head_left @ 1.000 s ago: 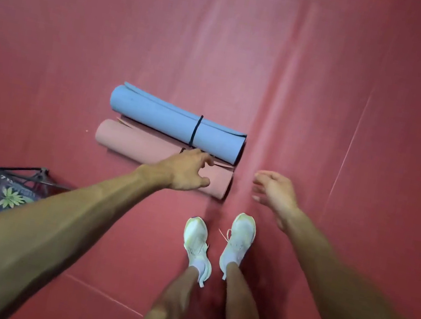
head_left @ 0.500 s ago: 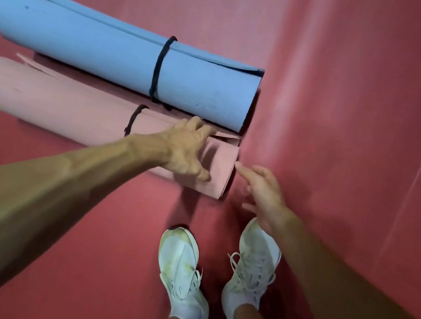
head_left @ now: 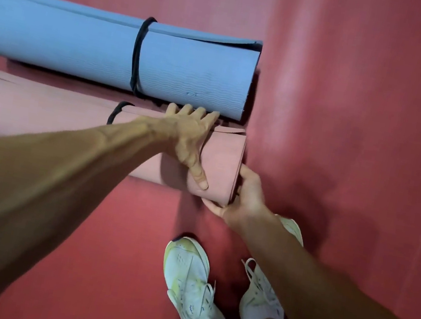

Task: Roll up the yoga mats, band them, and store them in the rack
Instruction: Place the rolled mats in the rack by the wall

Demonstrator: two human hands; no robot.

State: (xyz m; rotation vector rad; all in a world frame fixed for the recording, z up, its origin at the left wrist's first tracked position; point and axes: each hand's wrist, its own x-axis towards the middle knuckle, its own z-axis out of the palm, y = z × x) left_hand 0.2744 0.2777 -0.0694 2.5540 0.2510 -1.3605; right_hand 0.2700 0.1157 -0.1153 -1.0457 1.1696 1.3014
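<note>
Pink mat (head_left: 43, 113): soft foam, probably light.
Left hand (head_left: 188, 135): grips over its top.
Right hand (head_left: 247, 197): cups its end.

Dim, reddish light; soft shadows; left forearm blurred, perhaps motion.

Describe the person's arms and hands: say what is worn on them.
The left arm and right arm are bare along all that shows: no sleeves, no watch, no wristbands. The left hand and right hand have no gloves, and no rings can be seen. No marks or tattoos show.
</note>
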